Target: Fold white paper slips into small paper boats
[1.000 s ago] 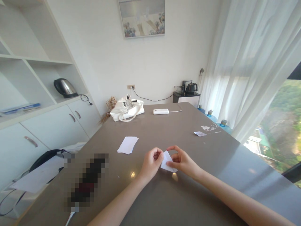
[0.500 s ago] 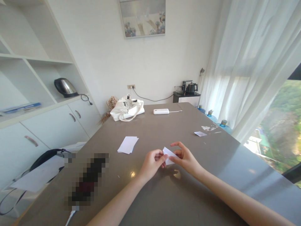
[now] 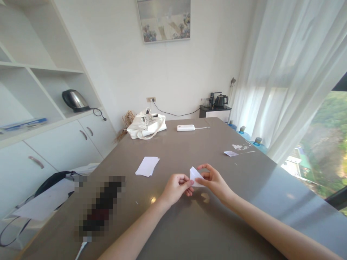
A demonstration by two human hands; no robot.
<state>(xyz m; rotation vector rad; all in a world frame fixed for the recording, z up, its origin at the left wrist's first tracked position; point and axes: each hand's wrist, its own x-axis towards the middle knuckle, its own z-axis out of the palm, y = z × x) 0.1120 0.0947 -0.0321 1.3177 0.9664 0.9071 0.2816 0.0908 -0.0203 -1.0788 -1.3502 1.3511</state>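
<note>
A small white piece of folded paper (image 3: 194, 174) is held up between my two hands, above the table's middle. My left hand (image 3: 177, 186) pinches its lower left edge between thumb and fingers. On the other side, my right hand (image 3: 213, 179) grips it with the thumb in front and the fingers behind. The paper's pointed top corner sticks up between the hands. Left of my hands lies a stack of white paper sheets (image 3: 147, 166). To the right, a folded paper piece (image 3: 230, 154) rests on the grey table (image 3: 173, 148).
White paper scraps (image 3: 240, 147) lie near the right edge. A white power bank (image 3: 185, 128) with a short cable and a white handbag (image 3: 148, 124) sit at the far end. Front left, a dark pixelated object (image 3: 101, 206) has a white cable attached.
The folded paper has turned between my fingers, its point now more upright and slightly higher. My left hand has shifted a little right; the right hand stays nearly in place.
</note>
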